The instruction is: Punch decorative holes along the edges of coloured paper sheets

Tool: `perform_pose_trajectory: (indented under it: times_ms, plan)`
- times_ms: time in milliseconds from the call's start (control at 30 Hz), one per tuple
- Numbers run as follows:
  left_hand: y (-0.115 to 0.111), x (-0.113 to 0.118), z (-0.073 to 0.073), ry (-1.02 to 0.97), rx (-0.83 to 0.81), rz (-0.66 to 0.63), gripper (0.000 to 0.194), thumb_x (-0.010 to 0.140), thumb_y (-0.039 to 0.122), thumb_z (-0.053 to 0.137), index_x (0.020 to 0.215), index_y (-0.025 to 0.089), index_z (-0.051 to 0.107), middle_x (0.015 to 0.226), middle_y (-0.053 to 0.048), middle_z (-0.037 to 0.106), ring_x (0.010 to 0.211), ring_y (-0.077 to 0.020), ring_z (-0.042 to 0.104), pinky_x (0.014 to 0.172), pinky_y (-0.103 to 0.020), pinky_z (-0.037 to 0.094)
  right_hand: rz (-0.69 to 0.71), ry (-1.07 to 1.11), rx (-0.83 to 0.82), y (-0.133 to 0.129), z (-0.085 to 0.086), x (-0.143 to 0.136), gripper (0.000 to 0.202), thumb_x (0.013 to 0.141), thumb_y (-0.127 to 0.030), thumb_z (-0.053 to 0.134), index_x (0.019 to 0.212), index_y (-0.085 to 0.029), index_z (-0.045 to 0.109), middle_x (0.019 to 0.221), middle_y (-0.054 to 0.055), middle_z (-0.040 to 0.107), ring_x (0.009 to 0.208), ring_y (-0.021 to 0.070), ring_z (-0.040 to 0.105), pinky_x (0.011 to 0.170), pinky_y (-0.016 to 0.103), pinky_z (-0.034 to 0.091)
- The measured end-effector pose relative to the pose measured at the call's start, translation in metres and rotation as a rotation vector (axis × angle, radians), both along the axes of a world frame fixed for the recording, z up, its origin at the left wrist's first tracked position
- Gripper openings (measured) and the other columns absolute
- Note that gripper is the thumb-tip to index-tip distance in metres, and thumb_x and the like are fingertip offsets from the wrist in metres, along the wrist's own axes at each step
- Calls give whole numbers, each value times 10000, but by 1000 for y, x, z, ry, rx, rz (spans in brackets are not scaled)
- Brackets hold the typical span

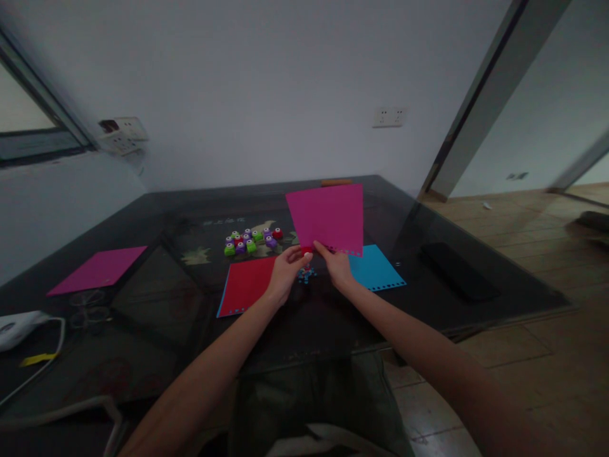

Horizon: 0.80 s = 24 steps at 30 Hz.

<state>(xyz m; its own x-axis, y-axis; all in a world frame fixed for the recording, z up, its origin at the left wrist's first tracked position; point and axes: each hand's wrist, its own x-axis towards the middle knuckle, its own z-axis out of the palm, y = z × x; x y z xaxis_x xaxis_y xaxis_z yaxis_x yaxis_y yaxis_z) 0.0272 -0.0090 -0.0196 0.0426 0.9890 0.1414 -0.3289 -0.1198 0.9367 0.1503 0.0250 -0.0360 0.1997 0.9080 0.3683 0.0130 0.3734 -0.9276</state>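
Note:
Upright above the table stands a pink sheet of paper [328, 216], with small holes along its lower edge. My right hand [337, 263] pinches that edge near the sheet's lower left corner. In my left hand [287, 268] is a small red paper punch [307, 250], its thumb on the white part; the punch sits at the sheet's lower edge. Beneath the hands lies a scatter of tiny blue and red paper bits [306, 275]. A red sheet [247, 282] lies by my left hand, and a blue sheet [373, 266] with a holed edge lies by my right.
Several green, purple and red punches [247, 244] are grouped behind the red sheet. Another pink sheet [99, 270] lies at the left of the dark table [304, 330]. A black oblong object [457, 270] rests at the right, and a white device with a cable [21, 329] at the left edge.

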Motion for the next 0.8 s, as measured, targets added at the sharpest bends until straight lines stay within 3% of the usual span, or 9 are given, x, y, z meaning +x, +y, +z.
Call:
perform_pose_trajectory:
  times_ms: [233,400,533,633,733,800]
  plan:
    - [-2,2,2,9,-4,5,395,579,211,745,950,159,621,989,-95,657,926,-200,600,867,-340,428,31,131,14,-2,1,-3,510,652,-425,641,1094,-176,585,1058,81,644,985,205,583,916,402,412]
    - [-1,2,6,17,66,55,370,549,177,752,893,169,615,970,-69,653,940,-191,597,915,-354,401,153,157,-57,-4,2,-5,407,647,-426,643,973,-182,646,983,75,672,928,211,606,879,397,444]
    - [-9,-1,20,73,211,59,368,562,153,735,901,188,598,1018,-65,622,1003,-207,568,910,-347,417,302,108,40,-11,23,6,287,650,-437,638,841,-227,681,978,55,672,954,223,598,886,409,429]
    - [-21,-2,31,147,367,54,390,579,136,722,940,203,590,1081,-78,586,1062,-223,533,920,-352,415,402,-76,33,-22,47,16,221,700,-443,597,742,-246,689,1053,49,645,1048,226,553,891,410,408]
    - [-33,-2,40,209,497,66,363,613,129,703,950,215,597,1131,-88,556,1116,-234,494,943,-368,398,364,-163,70,-34,63,19,274,791,-434,500,670,-253,668,1033,28,643,1084,212,526,874,416,400]
    - [-39,-3,44,235,540,67,377,617,123,703,965,223,600,1157,-95,541,1128,-241,484,945,-381,397,265,-226,110,-42,67,17,285,841,-415,443,740,-267,664,1023,22,633,1072,203,526,855,411,414]
